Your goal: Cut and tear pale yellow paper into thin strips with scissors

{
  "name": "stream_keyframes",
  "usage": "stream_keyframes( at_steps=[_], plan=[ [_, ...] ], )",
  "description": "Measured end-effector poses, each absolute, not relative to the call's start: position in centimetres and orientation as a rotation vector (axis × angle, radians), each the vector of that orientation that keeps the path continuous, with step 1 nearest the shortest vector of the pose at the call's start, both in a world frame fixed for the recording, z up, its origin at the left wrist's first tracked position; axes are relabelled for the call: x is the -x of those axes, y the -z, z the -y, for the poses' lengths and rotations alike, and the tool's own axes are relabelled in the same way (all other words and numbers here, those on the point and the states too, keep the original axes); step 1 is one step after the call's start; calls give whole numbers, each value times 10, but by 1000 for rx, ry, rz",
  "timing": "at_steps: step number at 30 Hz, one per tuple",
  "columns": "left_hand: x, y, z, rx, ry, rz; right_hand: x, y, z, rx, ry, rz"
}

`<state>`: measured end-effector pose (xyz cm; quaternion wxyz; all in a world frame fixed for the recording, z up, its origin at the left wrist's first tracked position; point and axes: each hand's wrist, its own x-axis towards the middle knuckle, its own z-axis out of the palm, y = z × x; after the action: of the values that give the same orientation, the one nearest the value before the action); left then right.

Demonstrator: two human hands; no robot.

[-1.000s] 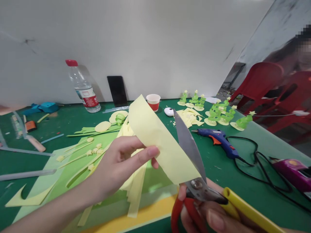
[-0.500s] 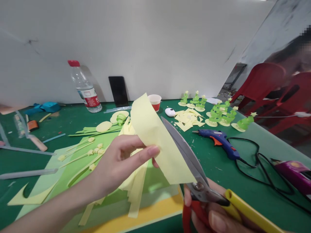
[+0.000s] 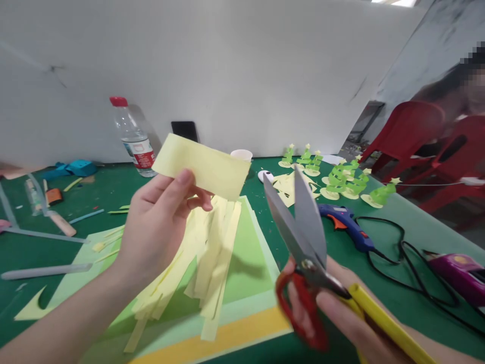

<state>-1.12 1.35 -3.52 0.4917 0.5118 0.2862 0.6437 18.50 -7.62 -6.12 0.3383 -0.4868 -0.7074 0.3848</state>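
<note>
My left hand [image 3: 159,222] pinches a pale yellow piece of paper [image 3: 204,164] between thumb and fingers, holding it raised above the table. In my right hand [image 3: 348,308] is a pair of scissors [image 3: 303,237] with red and yellow handles. Their blades point up and stand apart, to the right of the paper and not touching it. Beneath my hands, pale yellow paper strips [image 3: 217,263] lie loosely over stacked green sheets [image 3: 252,253]. Thin stems with small yellow paper tips [image 3: 100,246] lie left of my wrist, partly hidden by my arm.
Small green spiral paper trees [image 3: 335,182] stand at the back right near yellow scraps [image 3: 284,187]. A blue glue gun [image 3: 348,225] and its black cord lie on the right. A water bottle [image 3: 136,141], a phone [image 3: 184,130] and a cup [image 3: 242,154] stand along the wall.
My left hand has moved left and up with the paper, turning it from steep to nearly level. The scissors have come away from the paper's edge, and their blades have spread apart.
</note>
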Motion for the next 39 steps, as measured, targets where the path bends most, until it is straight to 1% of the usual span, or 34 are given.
stream_keyframes(
  at_steps=[4,5,7,9,15,20,22,25,27,29,34,39],
  plan=[
    [13,35,-14,-1198,-1488,-707,-198,74,47,1762,-349,2061],
    [13,37,-13,-1196,-1463,-708,-201,78,39,1920,-234,2127],
    [11,40,-12,-1188,-1398,-720,-204,87,26,2166,-95,2182],
    [9,42,-10,-1188,-1326,-745,-207,94,17,2263,-72,2197],
    [2,43,-5,-1211,-1171,-801,-214,101,15,2272,-100,2273],
    [-1,46,-5,-1214,-1144,-852,-217,81,21,2111,-134,2318],
    [-1,46,-4,-1235,-1125,-876,-213,69,24,1863,-296,2239],
    [-1,47,-1,-1289,-1081,-920,-201,51,30,1394,-751,1948],
    [-1,48,0,-1314,-1059,-949,-190,43,32,1214,-993,1793],
    [-1,50,0,-1329,-1052,-965,-179,36,33,1122,-1112,1696],
    [2,53,1,-1305,-1059,-931,-167,18,19,1081,-1047,1594],
    [11,45,13,-1304,-1060,-858,-185,2,6,1060,-982,1560]
  ],
)
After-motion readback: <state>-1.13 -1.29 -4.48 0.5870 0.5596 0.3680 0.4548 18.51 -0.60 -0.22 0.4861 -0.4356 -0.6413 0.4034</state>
